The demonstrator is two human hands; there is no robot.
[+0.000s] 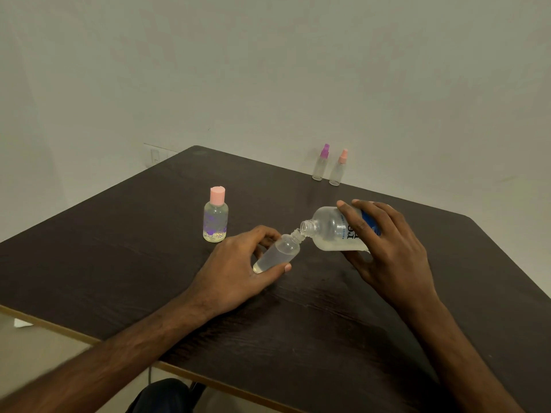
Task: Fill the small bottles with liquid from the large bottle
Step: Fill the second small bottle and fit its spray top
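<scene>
Head view, Obs 1: dark table (119,263), bare wall behind. Biggest item on it?

Obs 2: That's the large bottle (334,231), uncapped, tipped nearly flat at 3 o'clock from table centre with its mouth pointing to 9. The right hand (390,248) curls round its labelled body. My guess is the grip sits back from the mouth so the pour can be watched.

Obs 1: Receiving end?

Obs 2: The small bottle (280,254) is open and leans toward 1 o'clock, so its neck meets the big mouth. Touching or just apart, can't tell. The left hand (235,272) pinches its lower body, thumb on the near side and fingers on the far side. The lean probably lets liquid run down the wall instead of splashing. Clear liquid pools at its low end, well short of full.

Obs 1: The rest?

Obs 2: The pink-capped bottle (216,216) stands at 10 o'clock holding liquid. It looks finished and parked aside. The purple sprayer (320,165) and pink sprayer (338,169) stand at 1 o'clock on the far edge. Both seem empty, likely waiting.
</scene>
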